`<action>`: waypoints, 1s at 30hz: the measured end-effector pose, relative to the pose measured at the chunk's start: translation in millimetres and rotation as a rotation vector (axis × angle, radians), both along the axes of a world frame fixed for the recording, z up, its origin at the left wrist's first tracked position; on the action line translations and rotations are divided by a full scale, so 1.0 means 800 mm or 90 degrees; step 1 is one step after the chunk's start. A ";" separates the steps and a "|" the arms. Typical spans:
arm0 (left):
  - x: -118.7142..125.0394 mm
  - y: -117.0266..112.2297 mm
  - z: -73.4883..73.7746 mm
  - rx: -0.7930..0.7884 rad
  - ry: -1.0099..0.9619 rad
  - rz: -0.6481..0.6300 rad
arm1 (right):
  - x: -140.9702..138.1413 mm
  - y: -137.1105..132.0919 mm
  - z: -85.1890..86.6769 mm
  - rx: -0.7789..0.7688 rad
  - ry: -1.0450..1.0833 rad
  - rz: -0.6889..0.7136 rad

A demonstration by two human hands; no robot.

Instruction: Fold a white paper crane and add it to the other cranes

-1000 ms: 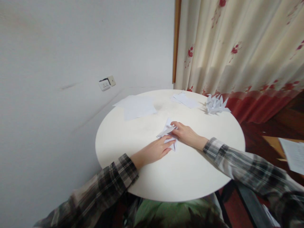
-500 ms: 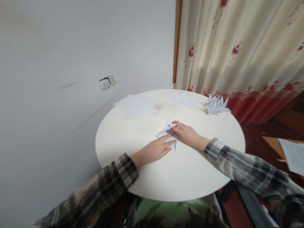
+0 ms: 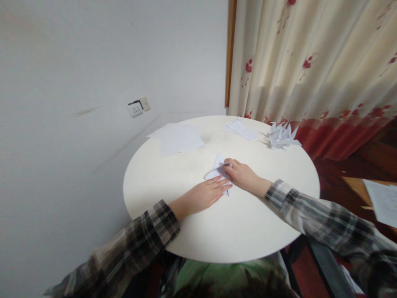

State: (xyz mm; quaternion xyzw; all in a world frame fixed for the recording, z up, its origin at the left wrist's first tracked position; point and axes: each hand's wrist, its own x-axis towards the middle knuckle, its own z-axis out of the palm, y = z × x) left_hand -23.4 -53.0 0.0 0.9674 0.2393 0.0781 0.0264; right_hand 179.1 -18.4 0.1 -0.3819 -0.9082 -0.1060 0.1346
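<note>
Well inside the worktop (image 3: 242, 231) edges, folded paper (image 3: 214, 173) is pressed under the flattened left hand (image 3: 201, 198) and pinched by the right hand (image 3: 243, 174); probably light, easily creased, best gripped along folds.

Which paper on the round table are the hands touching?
The folded piece: left hand on it, right hand at its raised flap. Large sheets, smaller papers and spiky pile lie untouched farther back.

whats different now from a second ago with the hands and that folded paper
The left hand has slid slightly rightward across the folded paper, and the right hand has curled in more. Neither let go. The large sheets and spiky paper cluster stayed put.
</note>
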 end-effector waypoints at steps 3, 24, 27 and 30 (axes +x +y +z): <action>0.001 -0.001 -0.001 -0.024 -0.012 0.000 | 0.000 0.000 0.000 0.000 0.006 0.002; -0.007 -0.010 -0.003 -0.070 -0.040 0.027 | 0.003 0.003 -0.001 0.007 0.003 -0.004; -0.008 -0.011 -0.003 -0.058 -0.029 0.038 | 0.002 0.002 0.001 0.001 -0.002 -0.009; -0.008 -0.010 -0.003 -0.065 -0.028 0.035 | 0.000 0.002 0.001 -0.010 -0.009 -0.019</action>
